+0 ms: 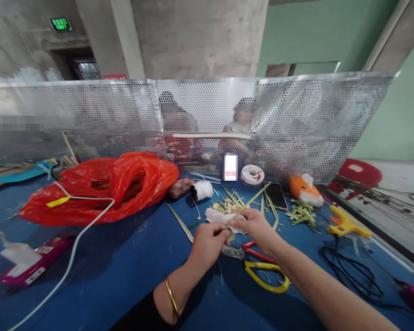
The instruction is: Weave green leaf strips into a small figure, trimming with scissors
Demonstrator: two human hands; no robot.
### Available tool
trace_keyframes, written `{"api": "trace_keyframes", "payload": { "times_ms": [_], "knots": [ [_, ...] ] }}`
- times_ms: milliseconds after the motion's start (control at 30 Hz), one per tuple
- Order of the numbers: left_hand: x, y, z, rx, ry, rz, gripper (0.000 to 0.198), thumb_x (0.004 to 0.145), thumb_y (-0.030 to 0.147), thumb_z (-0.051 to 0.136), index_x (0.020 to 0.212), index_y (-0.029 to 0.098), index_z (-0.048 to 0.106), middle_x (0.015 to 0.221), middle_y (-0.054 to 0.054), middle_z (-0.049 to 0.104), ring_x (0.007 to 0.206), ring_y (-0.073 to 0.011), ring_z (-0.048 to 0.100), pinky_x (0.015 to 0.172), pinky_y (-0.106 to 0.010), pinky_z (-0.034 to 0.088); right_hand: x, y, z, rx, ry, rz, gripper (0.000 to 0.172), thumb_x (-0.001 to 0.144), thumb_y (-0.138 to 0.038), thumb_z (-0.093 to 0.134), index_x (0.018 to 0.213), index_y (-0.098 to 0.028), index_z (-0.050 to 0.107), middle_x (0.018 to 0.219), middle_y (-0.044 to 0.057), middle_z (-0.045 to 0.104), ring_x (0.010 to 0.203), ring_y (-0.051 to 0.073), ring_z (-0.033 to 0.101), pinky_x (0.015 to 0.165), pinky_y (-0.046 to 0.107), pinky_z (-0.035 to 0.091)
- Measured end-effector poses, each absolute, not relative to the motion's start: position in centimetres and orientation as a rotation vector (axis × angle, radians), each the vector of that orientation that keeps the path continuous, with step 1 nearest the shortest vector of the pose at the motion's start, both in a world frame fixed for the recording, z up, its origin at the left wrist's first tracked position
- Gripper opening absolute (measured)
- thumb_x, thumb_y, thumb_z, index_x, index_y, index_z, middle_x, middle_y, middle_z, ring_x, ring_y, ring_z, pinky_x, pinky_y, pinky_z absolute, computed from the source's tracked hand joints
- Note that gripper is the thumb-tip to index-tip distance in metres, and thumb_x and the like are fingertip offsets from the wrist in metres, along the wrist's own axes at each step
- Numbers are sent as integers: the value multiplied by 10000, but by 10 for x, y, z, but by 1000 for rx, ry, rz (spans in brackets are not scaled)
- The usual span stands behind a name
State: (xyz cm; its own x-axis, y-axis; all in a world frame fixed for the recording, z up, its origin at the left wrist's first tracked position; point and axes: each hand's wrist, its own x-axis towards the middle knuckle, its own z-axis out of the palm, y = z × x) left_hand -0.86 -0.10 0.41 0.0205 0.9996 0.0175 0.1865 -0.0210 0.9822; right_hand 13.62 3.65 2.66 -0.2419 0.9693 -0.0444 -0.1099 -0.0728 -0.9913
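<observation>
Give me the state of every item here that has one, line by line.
left hand, grip shut on leaf strip
right hand, grip shut on leaf strip
leaf strip, held between both hands
red bag, mouth open, lying crumpled
phone, screen dark, face up
glue gun, lying on its side
scissors, lying unheld

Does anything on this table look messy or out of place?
Only the cut green leaf scraps, strewn loose over the blue table beyond the right hand. Nothing looks spilled or broken.
</observation>
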Motion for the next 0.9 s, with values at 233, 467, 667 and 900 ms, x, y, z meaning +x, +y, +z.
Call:
{"api": "trace_keyframes", "payload": {
  "times_ms": [233,467,667,900],
  "knots": [
    [-9,-2,1,1388,1312,1088,217,720,328,618,583,173,683,513,-4,599,400,-109,449,439,-227,340,166,58,38,-1004,-1070,1384,303,463,-318,866,647,-132,713,612,41,678,533,136,572,521,248,452],
    [-9,-2,4,1334,1304,1066,202,691,302,652,536,173,664,476,11,581,392,-95,441,434,-219,324,222,89,51,-912,-857,1063,297,503,-309,838,710,-167,680,677,0,649,557,100,544,491,212,456],
    [-14,2,16,891,1150,1323,269,638,388,765,717,137,709,565,18,599,417,-49,432,444,-186,357,249,93,62,-976,-906,933,256,533,-311,833,653,-181,647,545,-45,565,474,71,479,432,178,408],
    [-14,5,18,550,828,1488,402,503,363,887,747,131,666,663,24,609,501,-41,495,466,-154,430,197,61,52,-1082,-1425,1462,196,554,-251,829,682,-134,738,554,26,654,454,117,520,440,227,406]
  ]
}}
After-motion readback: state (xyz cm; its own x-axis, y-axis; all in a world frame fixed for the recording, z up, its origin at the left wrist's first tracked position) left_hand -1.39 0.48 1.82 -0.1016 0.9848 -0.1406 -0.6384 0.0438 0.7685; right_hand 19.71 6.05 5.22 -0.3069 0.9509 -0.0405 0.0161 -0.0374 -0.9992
